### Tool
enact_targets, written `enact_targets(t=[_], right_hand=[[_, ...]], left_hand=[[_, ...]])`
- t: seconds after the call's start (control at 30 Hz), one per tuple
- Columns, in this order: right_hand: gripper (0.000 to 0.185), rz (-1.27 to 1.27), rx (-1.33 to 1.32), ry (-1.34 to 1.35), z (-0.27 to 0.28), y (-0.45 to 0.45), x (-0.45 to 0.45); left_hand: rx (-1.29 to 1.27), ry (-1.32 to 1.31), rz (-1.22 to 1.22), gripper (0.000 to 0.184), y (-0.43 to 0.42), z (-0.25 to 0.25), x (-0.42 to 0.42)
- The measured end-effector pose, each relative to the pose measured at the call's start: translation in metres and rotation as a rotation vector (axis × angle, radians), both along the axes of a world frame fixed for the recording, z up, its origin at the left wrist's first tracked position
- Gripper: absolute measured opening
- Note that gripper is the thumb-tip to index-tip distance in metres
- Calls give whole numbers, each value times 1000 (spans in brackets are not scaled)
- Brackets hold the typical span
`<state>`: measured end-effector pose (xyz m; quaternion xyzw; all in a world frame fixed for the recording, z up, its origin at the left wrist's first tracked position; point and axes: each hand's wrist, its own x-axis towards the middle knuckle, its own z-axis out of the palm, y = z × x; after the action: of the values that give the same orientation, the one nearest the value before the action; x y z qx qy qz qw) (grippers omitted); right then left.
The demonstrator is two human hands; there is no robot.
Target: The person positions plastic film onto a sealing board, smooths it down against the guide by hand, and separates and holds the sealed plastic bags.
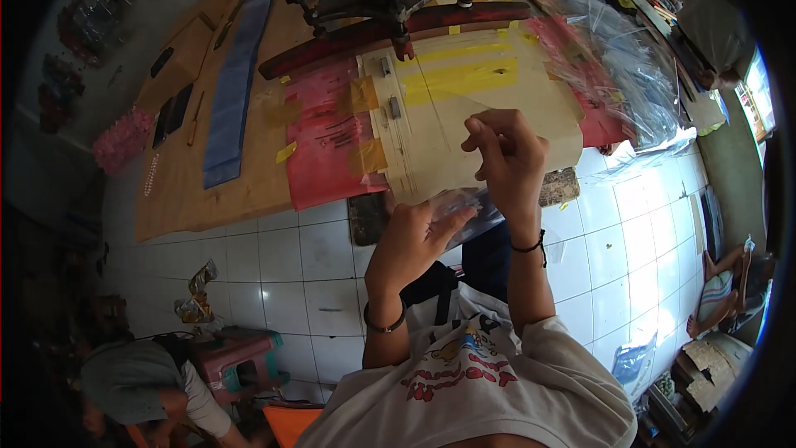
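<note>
My left hand (408,241), a dark band on its wrist, is at the near edge of the work board, its fingers closed on clear plastic film (458,202). The film lies bunched between my two hands. Higher and to the right, my right hand (512,153) is raised over the board with its fingers curled into a pinch. What is between those fingertips, if anything, is too small or see-through to make out. Beneath both hands is a cream-coloured sheet (464,143) with yellow tape strips (460,80) and small metal pieces (395,106) along its left side.
A black metal press frame with a long red bar (365,41) stands over the board's far side. Red sheets (332,137) flank the cream one. A blue strip (236,91) lies left; loose clear plastic (626,58) is heaped right. Other people sit lower left and far right.
</note>
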<state>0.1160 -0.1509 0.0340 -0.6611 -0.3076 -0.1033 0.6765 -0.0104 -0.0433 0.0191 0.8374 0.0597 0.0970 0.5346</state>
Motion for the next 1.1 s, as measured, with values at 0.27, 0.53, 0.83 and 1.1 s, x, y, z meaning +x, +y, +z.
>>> enact_targets(t=[0.27,0.53,0.83,1.1], right_hand=[[9,-112,-1,132,-7,17,14],[33,359,186,314,-46,-17,19],[66,368,160,118,-53,-19,11],[28,410,-137,-29,-42,-44,19]], left_hand=[[-240,37,-72,42,11,-39,9],[-517,-205,-49,58,-1,-44,16],[-640,-356,28,57,10,-25,12],[-613,-353,68,59,16,-17,7]])
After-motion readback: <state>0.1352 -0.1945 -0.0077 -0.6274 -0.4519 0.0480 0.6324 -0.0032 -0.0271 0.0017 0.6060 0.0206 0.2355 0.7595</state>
